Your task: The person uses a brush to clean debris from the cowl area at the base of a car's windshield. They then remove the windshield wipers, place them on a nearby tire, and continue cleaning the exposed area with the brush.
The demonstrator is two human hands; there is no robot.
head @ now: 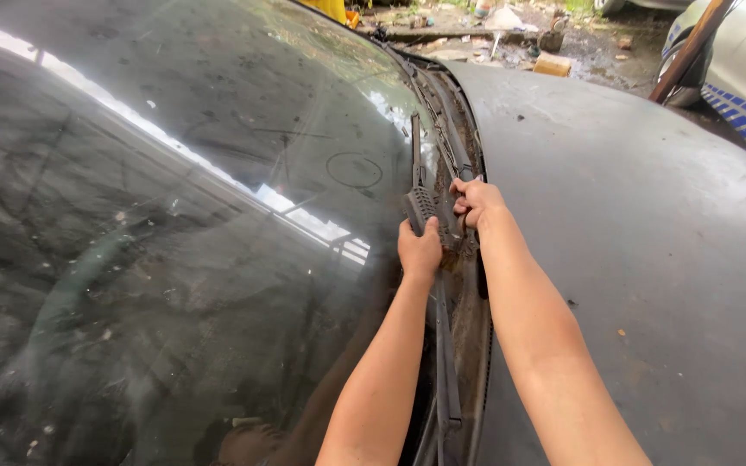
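Two bare hands work at one wiper [429, 259] lying along the base of the windshield [174, 216]. The left hand [419, 248] is wrapped around the wiper's ribbed joint, fingers closed on it. Just beside the wiper, toward the grey hood [632, 216], the right hand [477, 201] curls tight, pinching the wiper arm.

1. Only 1 view: a head-worn camera above the car's front, looking down along both forearms.
2. It faces the windscreen [174, 242] base and bonnet [649, 259], fairly near.
3. Littered ground [511, 39] lies at the top edge, probably farther off.
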